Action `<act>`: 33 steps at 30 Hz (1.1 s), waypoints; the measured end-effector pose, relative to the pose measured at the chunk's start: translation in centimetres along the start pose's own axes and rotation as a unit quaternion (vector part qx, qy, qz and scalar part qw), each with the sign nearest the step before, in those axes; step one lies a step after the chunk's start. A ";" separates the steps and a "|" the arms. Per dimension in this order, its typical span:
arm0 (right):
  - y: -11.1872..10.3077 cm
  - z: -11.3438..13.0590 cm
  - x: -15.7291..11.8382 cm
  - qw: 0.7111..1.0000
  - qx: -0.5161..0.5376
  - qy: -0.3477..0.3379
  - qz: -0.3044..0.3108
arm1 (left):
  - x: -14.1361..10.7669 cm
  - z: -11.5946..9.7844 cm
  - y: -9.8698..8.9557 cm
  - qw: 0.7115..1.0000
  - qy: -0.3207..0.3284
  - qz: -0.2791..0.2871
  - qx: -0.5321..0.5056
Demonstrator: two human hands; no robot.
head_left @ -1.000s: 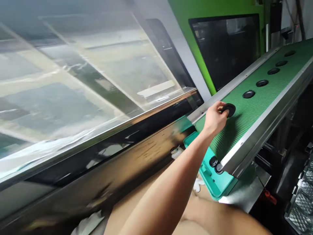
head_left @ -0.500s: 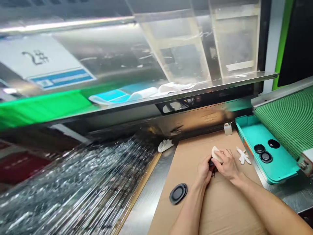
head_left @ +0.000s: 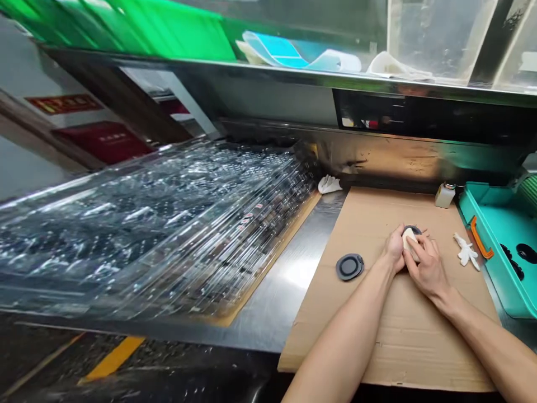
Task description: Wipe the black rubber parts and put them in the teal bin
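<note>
My left hand [head_left: 394, 246] is closed around a dark grey round part [head_left: 414, 229], mostly hidden by the fingers. Against that part my right hand [head_left: 428, 266] presses a cream-coloured pad [head_left: 410, 242], held under its fingertips. Both hands meet above a cardboard sheet [head_left: 411, 336]. To the left of them lies a dark grey disc-shaped part [head_left: 349, 267] with a raised ring, flat on the cardboard. A crumpled white cloth or glove piece [head_left: 466, 252] rests to the right of my right hand.
A small bottle [head_left: 445, 196] stands at the cardboard's back right corner. Beside it is a teal bin [head_left: 482, 196] with an orange handle [head_left: 479, 238] and black round parts. Stacked clear plastic trays [head_left: 188, 224] fill the left. White crumpled material [head_left: 329, 184] lies behind, below a metal shelf [head_left: 293, 75].
The view has swung left and down, so the bench appears higher and further right. The cream pad now lies over the dark part. Both hands keep their hold.
</note>
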State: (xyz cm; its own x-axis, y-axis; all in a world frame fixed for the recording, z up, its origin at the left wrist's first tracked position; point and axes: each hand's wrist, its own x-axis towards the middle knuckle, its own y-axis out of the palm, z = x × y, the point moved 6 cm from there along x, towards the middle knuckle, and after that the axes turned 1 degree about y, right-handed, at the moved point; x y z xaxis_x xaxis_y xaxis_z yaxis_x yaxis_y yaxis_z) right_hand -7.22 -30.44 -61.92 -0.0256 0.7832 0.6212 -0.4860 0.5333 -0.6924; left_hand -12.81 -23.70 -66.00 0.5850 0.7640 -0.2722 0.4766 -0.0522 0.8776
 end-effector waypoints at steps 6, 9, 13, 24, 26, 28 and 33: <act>-0.2 -0.7 1.2 0.998 -0.062 0.025 -0.008 | 0.3 -0.2 -0.2 0.999 0.035 0.009 -0.008; 0.2 -0.3 1.3 0.997 -0.069 0.011 0.027 | 0.4 0.2 -0.3 1.000 0.015 0.006 -0.004; 0.0 -0.5 1.3 0.994 -0.097 0.047 0.027 | 0.5 0.0 -0.7 0.999 0.037 -0.020 0.007; 0.4 -1.0 1.4 0.988 -0.128 0.060 0.067 | 0.0 -0.1 -0.8 0.998 0.020 -0.027 0.050; -0.4 -2.3 1.8 0.987 -0.111 0.103 0.045 | 0.1 -0.4 -0.8 0.997 0.042 -0.035 0.063; -1.2 -3.1 1.9 0.991 -0.057 0.117 0.032 | 0.1 -0.5 -0.7 0.996 0.055 -0.029 0.071; -2.0 -3.7 1.4 0.978 0.095 0.140 0.122 | 0.0 -0.7 -0.5 0.994 0.073 -0.019 0.078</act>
State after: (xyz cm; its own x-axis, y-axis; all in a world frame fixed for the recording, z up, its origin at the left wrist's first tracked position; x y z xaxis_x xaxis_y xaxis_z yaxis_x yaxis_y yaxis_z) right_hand -3.05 -29.27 -61.02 0.0662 0.9508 0.3027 -0.6491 0.2714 -0.7106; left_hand -13.46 -23.23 -66.17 0.4683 0.8521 -0.2336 0.5993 -0.1121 0.7926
